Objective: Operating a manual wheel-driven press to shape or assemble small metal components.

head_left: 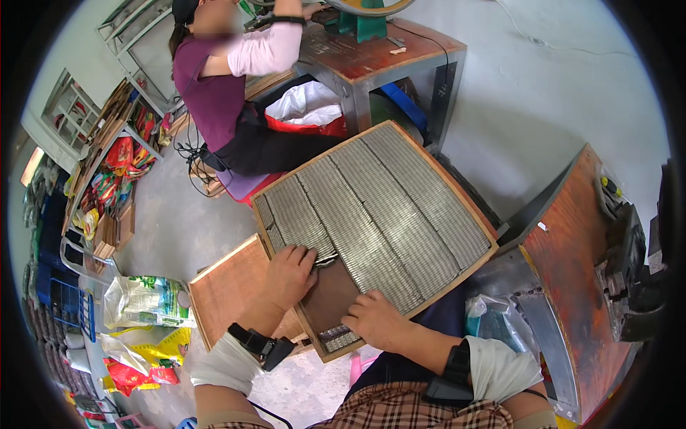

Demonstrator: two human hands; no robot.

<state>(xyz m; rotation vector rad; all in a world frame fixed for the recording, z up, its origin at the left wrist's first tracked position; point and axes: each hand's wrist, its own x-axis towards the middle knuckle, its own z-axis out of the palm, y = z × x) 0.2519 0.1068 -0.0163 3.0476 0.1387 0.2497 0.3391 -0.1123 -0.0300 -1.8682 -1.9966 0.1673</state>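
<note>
A shallow wooden tray (426, 306) lies tilted across my lap, filled with several long bands of thin silvery metal pieces (400, 207) set in tight rows. Its near-left corner shows bare brown bottom (330, 294). Over that corner my left hand (288, 275) is closed, its fingertips at a short row of metal pieces (326, 259) at the end of one band. My right hand (377, 319) rests at the near side with curled fingers pointing inward; whatever they hold is hidden. Beside it, a small group of metal pieces (337, 336) lies along the near edge.
An empty-looking wooden tray (232, 286) sits under the left side. Beyond, a person (218, 107) works at a red-topped bench (371, 61). A metal-framed machine table (572, 286) stands to the right. Bags (146, 300) lie on the floor at left.
</note>
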